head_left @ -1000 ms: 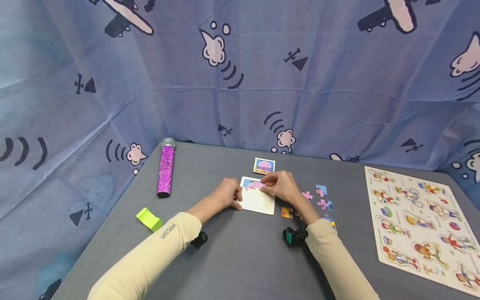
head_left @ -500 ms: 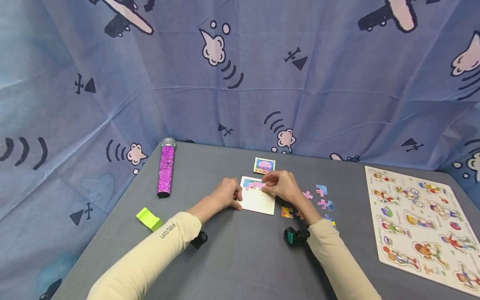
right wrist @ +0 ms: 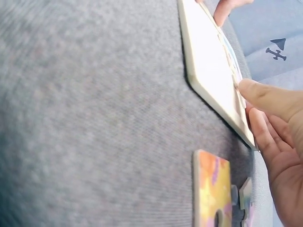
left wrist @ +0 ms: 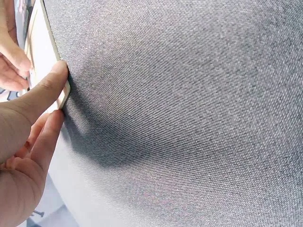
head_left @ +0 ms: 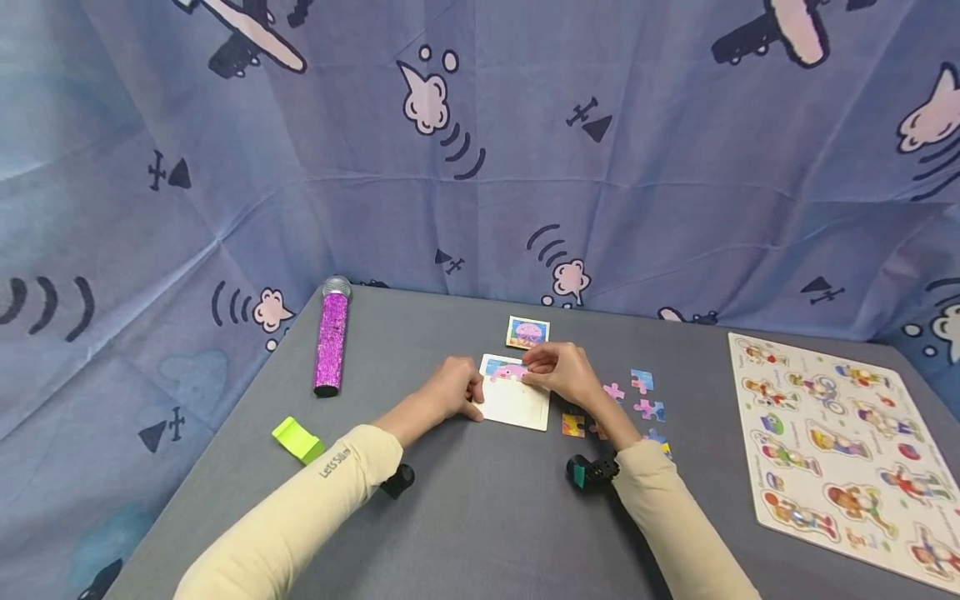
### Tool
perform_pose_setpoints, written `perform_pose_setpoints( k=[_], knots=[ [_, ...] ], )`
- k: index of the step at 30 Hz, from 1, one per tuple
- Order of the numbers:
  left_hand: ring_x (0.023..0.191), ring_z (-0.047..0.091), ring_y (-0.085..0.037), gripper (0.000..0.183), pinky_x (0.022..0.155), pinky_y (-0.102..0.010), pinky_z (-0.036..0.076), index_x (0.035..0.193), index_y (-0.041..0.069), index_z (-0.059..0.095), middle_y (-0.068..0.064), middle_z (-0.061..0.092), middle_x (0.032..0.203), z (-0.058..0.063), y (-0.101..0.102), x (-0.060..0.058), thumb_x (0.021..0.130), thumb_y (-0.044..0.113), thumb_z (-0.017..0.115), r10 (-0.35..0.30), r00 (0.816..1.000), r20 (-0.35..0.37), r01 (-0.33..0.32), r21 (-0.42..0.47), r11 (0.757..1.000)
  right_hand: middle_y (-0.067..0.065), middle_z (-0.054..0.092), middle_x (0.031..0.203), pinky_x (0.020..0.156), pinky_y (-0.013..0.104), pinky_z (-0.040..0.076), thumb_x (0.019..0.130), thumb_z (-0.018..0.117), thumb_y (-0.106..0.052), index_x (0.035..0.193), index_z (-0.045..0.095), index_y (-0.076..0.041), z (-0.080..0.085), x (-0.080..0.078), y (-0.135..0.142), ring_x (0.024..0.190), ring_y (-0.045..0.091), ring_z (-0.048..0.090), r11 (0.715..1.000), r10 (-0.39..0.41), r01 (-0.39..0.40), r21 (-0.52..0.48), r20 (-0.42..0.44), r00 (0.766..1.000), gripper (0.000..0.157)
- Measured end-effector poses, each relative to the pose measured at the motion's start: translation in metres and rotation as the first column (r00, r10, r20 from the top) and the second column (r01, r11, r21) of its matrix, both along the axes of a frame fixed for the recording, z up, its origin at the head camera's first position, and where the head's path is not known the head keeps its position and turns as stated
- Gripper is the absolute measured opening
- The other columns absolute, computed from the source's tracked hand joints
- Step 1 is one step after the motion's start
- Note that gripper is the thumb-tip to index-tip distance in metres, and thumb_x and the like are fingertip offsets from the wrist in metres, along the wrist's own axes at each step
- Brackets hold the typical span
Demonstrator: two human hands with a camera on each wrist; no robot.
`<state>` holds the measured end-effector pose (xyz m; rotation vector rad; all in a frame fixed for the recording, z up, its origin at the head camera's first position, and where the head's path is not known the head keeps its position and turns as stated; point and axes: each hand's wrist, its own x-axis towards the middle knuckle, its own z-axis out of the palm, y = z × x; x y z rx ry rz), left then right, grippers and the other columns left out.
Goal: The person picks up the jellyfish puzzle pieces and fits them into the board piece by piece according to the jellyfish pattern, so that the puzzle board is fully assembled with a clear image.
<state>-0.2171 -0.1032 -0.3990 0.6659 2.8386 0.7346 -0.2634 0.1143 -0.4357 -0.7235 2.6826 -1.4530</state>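
Observation:
A small pale jigsaw tray lies on the grey table, with blue-and-pink pieces along its far edge. My left hand grips the tray's left edge; in the left wrist view its thumb sits on the corner, the fingers beside it. At the tray's far right, my right hand pinches a puzzle piece, mostly hidden under its curled fingers. The right wrist view shows its thumb on the row of pieces and its fingers at the tray's edge. A small jellyfish picture card lies just behind.
Loose puzzle pieces lie right of the tray, including a yellow-orange one, some partly behind my right forearm. A large illustrated board fills the right side. To the left are a purple sequined microphone and a lime-green block.

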Motion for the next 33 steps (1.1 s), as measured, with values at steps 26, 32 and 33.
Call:
perform_pose_setpoints(
  k=[26, 32, 33],
  knots=[
    [0.070, 0.044, -0.011, 0.023, 0.065, -0.026, 0.040, 0.065, 0.005, 0.066, -0.001, 0.053, 0.074, -0.004, 0.001, 0.002, 0.062, 0.007, 0.089, 0.014, 1.000, 0.007, -0.014, -0.023, 1.000, 0.029, 0.064, 0.108, 0.073, 0.021, 0.052, 0.084, 0.070, 0.001, 0.112, 0.062, 0.012, -0.001, 0.001, 0.069, 0.088, 0.014, 0.067, 0.977, 0.024, 0.008, -0.214, 0.146, 0.989, 0.031],
    [0.069, 0.042, -0.011, 0.024, 0.065, -0.025, 0.038, 0.064, 0.006, 0.065, 0.000, 0.051, 0.073, -0.003, 0.002, 0.001, 0.062, 0.008, 0.089, 0.011, 1.000, -0.003, -0.011, -0.034, 0.999, 0.030, 0.064, 0.108, 0.075, 0.019, 0.051, 0.085, 0.069, 0.001, 0.113, 0.061, 0.012, 0.002, 0.004, 0.087, 0.087, 0.010, 0.067, 0.980, -0.016, 0.045, -0.192, 0.149, 0.989, 0.032],
    [0.070, 0.042, -0.011, 0.024, 0.065, -0.025, 0.038, 0.064, 0.006, 0.065, 0.001, 0.051, 0.073, -0.002, 0.002, 0.001, 0.062, 0.008, 0.089, 0.013, 1.000, -0.004, -0.013, -0.034, 0.999, 0.031, 0.063, 0.108, 0.075, 0.019, 0.051, 0.085, 0.069, 0.001, 0.113, 0.061, 0.013, 0.002, 0.004, 0.090, 0.087, 0.010, 0.067, 0.980, -0.018, 0.047, -0.194, 0.146, 0.989, 0.032]
  ],
)
